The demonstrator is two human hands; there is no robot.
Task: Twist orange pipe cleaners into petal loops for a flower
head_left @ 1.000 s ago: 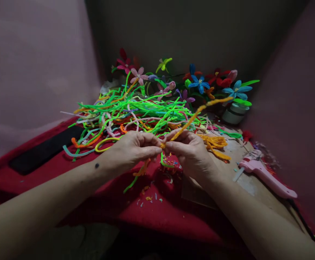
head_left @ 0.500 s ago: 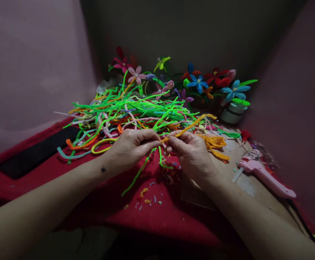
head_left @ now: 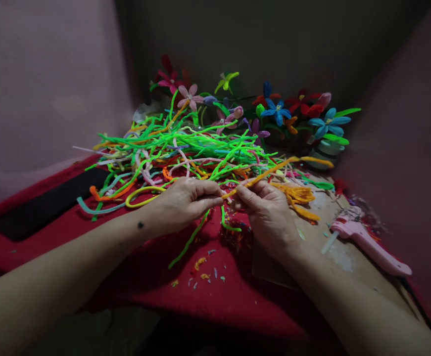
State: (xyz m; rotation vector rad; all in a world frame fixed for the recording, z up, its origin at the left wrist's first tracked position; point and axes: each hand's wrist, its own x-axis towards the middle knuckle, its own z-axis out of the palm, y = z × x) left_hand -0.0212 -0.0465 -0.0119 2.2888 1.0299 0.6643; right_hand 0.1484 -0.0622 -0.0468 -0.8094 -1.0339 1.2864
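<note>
Pinched between thumb and fingers of our left hand and our right hand is a fuzzy orange pipe-cleaner strand, just in front of the tangled, mostly bright-green pipe-cleaner pile. We judge light, even pinches and a straight span between them best. The strand's long axis slants rightward and away, free tip pointing right, beyond the pile's right side; our left fingertips probably hide its near end.
</note>
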